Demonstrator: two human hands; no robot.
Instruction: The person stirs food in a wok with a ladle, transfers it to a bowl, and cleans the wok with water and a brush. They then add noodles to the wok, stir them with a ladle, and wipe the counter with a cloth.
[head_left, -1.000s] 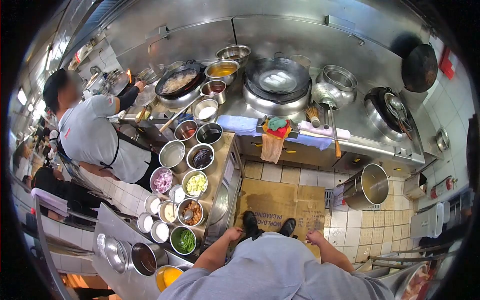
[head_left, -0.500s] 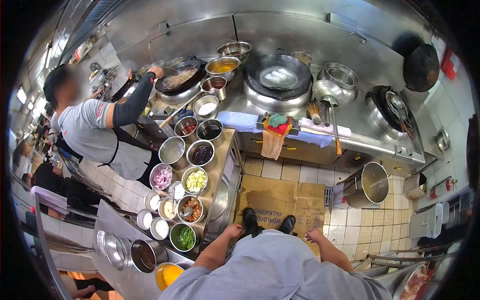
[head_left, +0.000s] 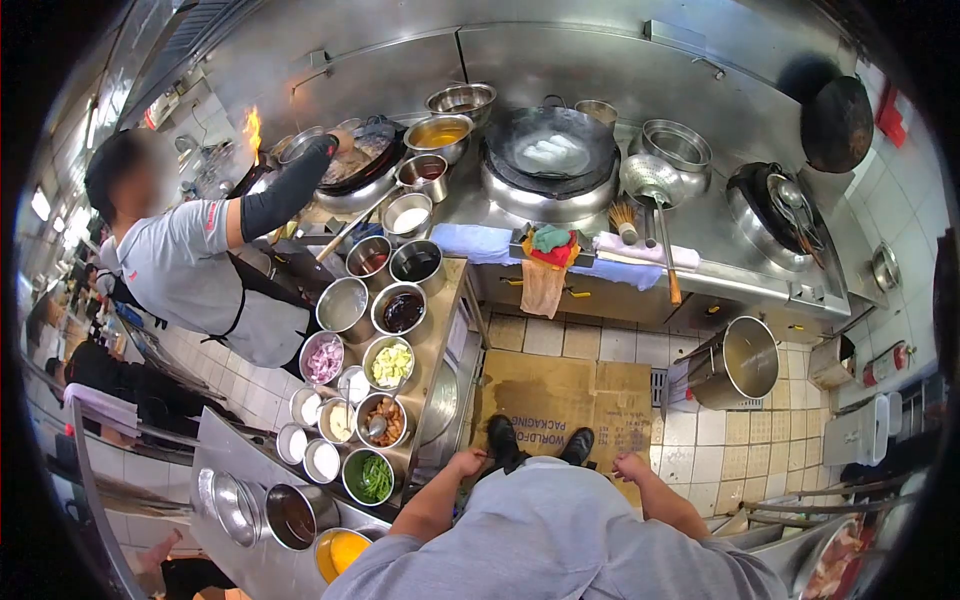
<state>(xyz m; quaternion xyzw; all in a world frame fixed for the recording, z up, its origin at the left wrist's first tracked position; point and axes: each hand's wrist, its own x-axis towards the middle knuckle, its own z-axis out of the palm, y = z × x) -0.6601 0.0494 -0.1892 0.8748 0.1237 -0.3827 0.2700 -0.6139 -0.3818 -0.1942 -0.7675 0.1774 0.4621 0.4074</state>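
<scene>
Both arms hang at the sides of the grey shirt. My left hand (head_left: 467,462) is loosely closed with nothing seen in it, beside the steel prep counter (head_left: 440,330). Nearest to it are a pot of chopped greens (head_left: 372,476) and a pot of brown chunks (head_left: 382,420) with a spoon. My right hand (head_left: 630,467), also curled and holding nothing visible, hangs over the edge of the flattened cardboard (head_left: 560,390). Ahead, a wok (head_left: 590,150) with whitish foamy liquid sits on the range. A perforated strainer (head_left: 655,180) with a wooden handle rests right of it.
A co-worker (head_left: 200,250) stands left at another wok (head_left: 350,160), with a flame (head_left: 252,130) beyond. Folded cloths (head_left: 550,245) line the range's edge. A large steel pot (head_left: 750,360) stands on the right. Behind left are a dark-liquid pot (head_left: 295,515) and a yellow-filled bowl (head_left: 345,550).
The co-worker's arm has moved farther over the wok, and a flame has risen behind. My right hand has drawn its fingers in slightly. My left hand has hardly moved.
</scene>
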